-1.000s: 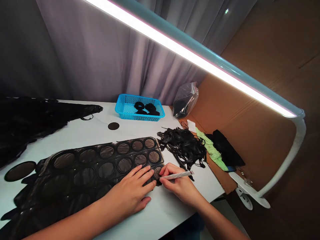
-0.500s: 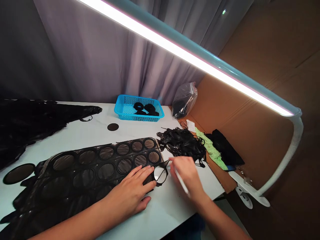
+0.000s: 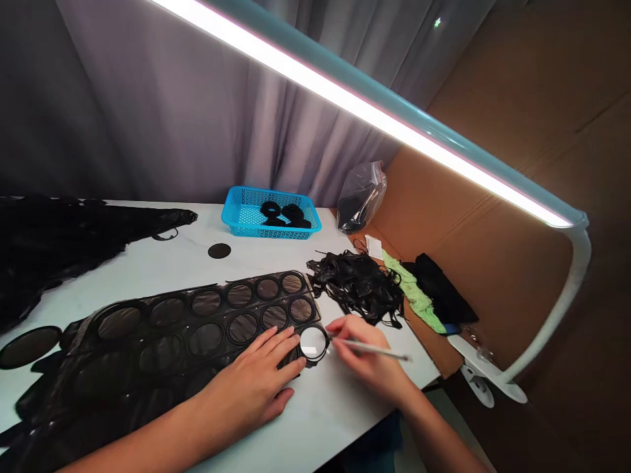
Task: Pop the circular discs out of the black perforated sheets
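A dark sheet with rows of black-rimmed circles (image 3: 206,339) lies on the white table. My left hand (image 3: 263,374) rests on its right part, fingers spread flat. At the sheet's right corner is a black ring (image 3: 313,343) with the white table showing through it, just beyond my left fingertips. My right hand (image 3: 362,351) is closed around a thin, pale pen-like tool (image 3: 377,349), with its fingertips at the ring's right edge. The tool's tip is hidden by the fingers. Behind my right hand lies a heap of black strips (image 3: 357,282).
A blue basket (image 3: 271,232) with black rings stands at the back. A plastic bag (image 3: 362,197), green cloth (image 3: 414,292) and black cloth (image 3: 438,289) are at the right. A lit lamp (image 3: 374,115) hangs overhead. Black material (image 3: 64,243) lies at left, a dark disc (image 3: 219,251) near the basket.
The tool in my right hand has swung from steep to nearly level. The dark strip that crossed the ring's opening is gone from it. My left hand stays on the sheet.
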### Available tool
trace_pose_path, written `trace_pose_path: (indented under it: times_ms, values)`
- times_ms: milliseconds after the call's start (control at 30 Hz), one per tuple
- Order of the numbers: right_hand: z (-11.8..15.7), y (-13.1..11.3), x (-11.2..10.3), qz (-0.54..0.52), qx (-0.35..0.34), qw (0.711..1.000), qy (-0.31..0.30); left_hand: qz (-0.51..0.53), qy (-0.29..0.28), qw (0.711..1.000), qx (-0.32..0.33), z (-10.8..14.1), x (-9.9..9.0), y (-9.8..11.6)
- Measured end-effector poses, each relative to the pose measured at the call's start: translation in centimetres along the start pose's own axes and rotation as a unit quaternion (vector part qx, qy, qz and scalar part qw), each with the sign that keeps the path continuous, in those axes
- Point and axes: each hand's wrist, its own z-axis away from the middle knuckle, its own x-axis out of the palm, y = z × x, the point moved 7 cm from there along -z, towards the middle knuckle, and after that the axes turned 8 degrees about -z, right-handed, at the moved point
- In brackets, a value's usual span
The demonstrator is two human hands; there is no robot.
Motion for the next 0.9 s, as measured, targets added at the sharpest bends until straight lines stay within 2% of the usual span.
trace_pose_path:
  times_ms: [67, 167, 267, 333, 433, 500, 567, 633, 700, 733, 767, 833, 867, 900]
  values:
    - [0.6, -1.2, 1.7, 0.007, -0.033, 0.998, -0.050, -0.008, -0.014, 1.000, 0.002, -0.1, 0.0, 0.1]
    - [1.0, -1.5, 2.8, 0.031, -0.058, 0.995, -0.079, -0.006, -0.017, 1.000, 0.003, -0.2, -0.1, 0.2]
    - [1.0, -1.1, 3.3, 0.054, -0.087, 0.991, -0.084, -0.006, -0.015, 1.000, 0.000, -0.2, -0.2, 0.1]
    - [1.0, -1.0, 3.6, 0.080, -0.133, 0.985, -0.073, -0.010, -0.019, 1.000, 0.001, -0.2, -0.3, 0.2]
    - [1.3, -1.3, 4.2, 0.160, -0.211, 0.962, -0.062, -0.009, -0.022, 1.000, -0.001, -0.3, -0.4, 0.2]
    - [1.2, -1.1, 3.9, 0.213, -0.228, 0.949, -0.051, -0.003, -0.022, 1.000, -0.006, -0.3, -0.2, 0.2]
    - [0.4, -0.5, 2.0, 0.238, -0.191, 0.952, 0.010, 0.006, -0.018, 1.000, -0.012, -0.1, 0.0, 0.0]
    - [-0.5, 0.6, -1.2, 0.239, -0.110, 0.958, 0.116, 0.019, -0.014, 1.000, -0.018, 0.1, 0.2, -0.1]
    - [-0.9, 1.6, -4.1, 0.206, -0.018, 0.957, 0.204, 0.052, -0.017, 0.998, -0.025, 0.2, 0.2, -0.3]
    - [-1.1, 2.0, -5.0, 0.166, 0.022, 0.960, 0.225, 0.083, -0.022, 0.996, -0.032, 0.3, 0.1, -0.3]
    - [-1.2, 2.2, -5.4, 0.105, 0.056, 0.966, 0.230, 0.124, -0.027, 0.991, -0.049, 0.3, -0.1, -0.5]
    - [-1.6, 2.3, -4.4, -0.064, 0.115, 0.974, 0.186, 0.243, -0.030, 0.963, -0.114, 0.3, -0.6, -1.2]
    - [-1.7, 2.1, -3.2, -0.156, 0.137, 0.967, 0.146, 0.320, -0.025, 0.934, -0.156, 0.2, -0.9, -1.6]
    - [-1.8, 1.6, -1.7, -0.243, 0.152, 0.953, 0.102, 0.406, -0.016, 0.892, -0.198, 0.2, -1.0, -2.0]
